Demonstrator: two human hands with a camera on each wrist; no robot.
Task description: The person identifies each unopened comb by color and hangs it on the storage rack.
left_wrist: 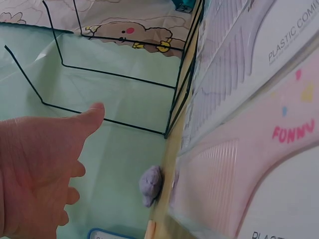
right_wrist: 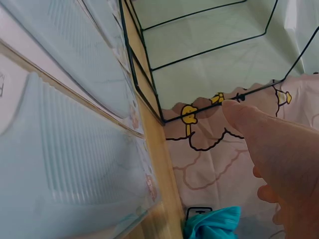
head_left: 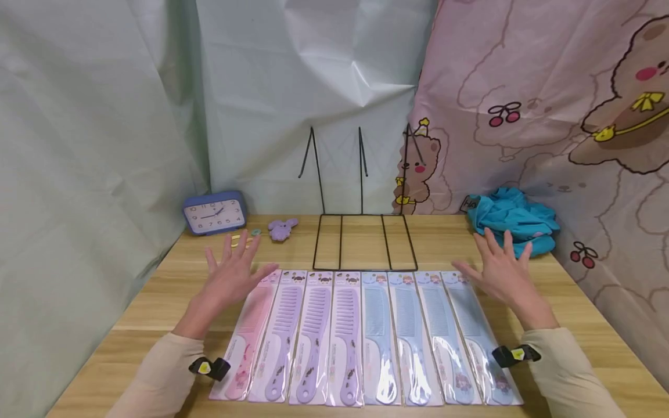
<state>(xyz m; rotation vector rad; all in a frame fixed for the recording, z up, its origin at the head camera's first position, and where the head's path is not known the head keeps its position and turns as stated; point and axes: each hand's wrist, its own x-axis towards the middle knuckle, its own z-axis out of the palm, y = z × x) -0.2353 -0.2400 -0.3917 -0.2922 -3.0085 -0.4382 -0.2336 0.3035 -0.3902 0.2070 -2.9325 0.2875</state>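
Several packaged combs lie side by side on the wooden table [head_left: 564,290]: a pink comb [head_left: 250,334] at the left, purple combs [head_left: 313,337] in the middle, blue combs [head_left: 413,337] at the right. My left hand [head_left: 232,276] hovers open, fingers spread, above the pink comb's top end. My right hand [head_left: 502,270] hovers open beside the rightmost blue comb [head_left: 473,331]. Neither holds anything. The left wrist view shows the left hand [left_wrist: 45,169] beside the pink comb [left_wrist: 259,169]; the right wrist view shows the right hand [right_wrist: 279,159] beside blue combs [right_wrist: 65,149].
A black wire rack [head_left: 360,238] stands behind the combs. A blue clock [head_left: 215,213], a purple plush toy [head_left: 281,229] and small rings sit at the back left. A teal cloth [head_left: 514,219] lies at the back right. Curtains hang behind.
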